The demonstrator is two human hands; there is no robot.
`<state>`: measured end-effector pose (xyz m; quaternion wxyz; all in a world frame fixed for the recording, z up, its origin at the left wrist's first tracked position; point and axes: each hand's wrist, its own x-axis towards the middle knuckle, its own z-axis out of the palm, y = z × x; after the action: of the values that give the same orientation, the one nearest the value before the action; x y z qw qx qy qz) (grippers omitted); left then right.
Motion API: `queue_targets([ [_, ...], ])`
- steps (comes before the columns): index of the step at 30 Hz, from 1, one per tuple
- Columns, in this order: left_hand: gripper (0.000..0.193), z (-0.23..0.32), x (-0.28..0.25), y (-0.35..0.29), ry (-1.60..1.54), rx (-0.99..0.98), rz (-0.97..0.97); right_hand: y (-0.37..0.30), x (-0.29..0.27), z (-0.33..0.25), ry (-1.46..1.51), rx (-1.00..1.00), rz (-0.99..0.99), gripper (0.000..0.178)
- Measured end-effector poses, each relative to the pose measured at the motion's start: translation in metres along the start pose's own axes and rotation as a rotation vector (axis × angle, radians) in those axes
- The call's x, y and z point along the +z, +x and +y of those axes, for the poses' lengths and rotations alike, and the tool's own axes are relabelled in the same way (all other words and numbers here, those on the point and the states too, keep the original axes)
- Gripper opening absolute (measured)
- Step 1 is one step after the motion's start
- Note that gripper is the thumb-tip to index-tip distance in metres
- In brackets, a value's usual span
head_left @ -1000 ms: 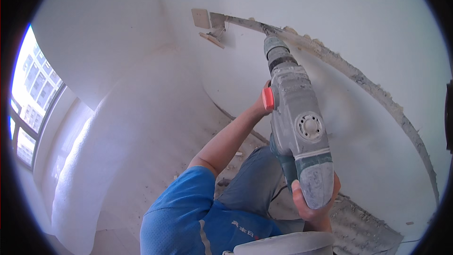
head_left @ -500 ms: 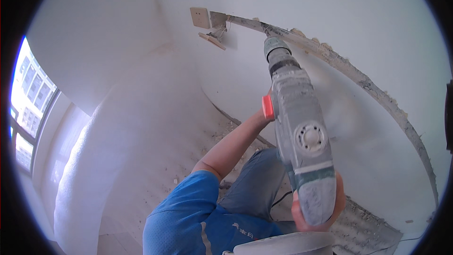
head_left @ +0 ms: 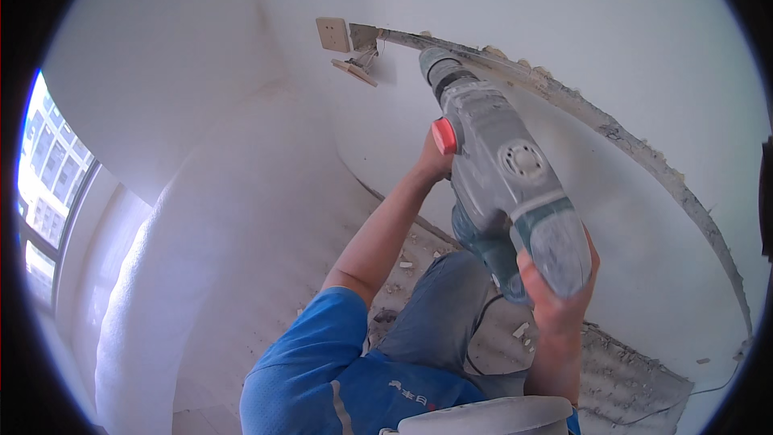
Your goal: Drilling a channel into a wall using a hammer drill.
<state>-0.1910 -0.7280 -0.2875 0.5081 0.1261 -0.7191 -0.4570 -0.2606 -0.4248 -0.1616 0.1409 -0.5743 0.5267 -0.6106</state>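
Note:
A dusty grey and dark green rotary hammer [head_left: 501, 145] slants up toward a long groove [head_left: 555, 93] chipped into the white wall. Its chuck [head_left: 439, 62] covers the groove's left stretch and hides the bit. My right hand [head_left: 560, 294] is closed around the rear handle. Under the front of the body, beside a red knob [head_left: 444, 136], my left hand [head_left: 433, 158] grips the tool, with most of its fingers hidden. Left of the chuck, a beige socket plate [head_left: 332, 35] sits on the wall, and another plate [head_left: 354, 72] hangs loose by wires.
Broken plaster bits [head_left: 523, 334] lie on the dusty floor, near a black power cable [head_left: 475, 358]. My bent knee [head_left: 451, 290] is close to the wall. Whitish sheeting [head_left: 153, 274] spreads at left, beside a bright window [head_left: 52, 165].
Both hands have brought the rotary hammer up and left, its rear end rising most. The bit, seen in the groove before, is now behind the chuck. My right forearm has come into view.

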Motion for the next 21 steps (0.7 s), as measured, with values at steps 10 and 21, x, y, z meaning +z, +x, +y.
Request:
queue_targets([
  [10, 0.042, -0.008, 0.037, -0.047, 0.234, 0.182, -0.056, -0.072, -0.014, -0.028, 0.038, -0.088, 0.211, 0.081],
  [21, 0.049, 0.056, 0.128, -0.071, -0.678, -0.254, -0.207, -0.148, -0.055, -0.048, -0.191, 0.064, 0.206, 0.094],
])
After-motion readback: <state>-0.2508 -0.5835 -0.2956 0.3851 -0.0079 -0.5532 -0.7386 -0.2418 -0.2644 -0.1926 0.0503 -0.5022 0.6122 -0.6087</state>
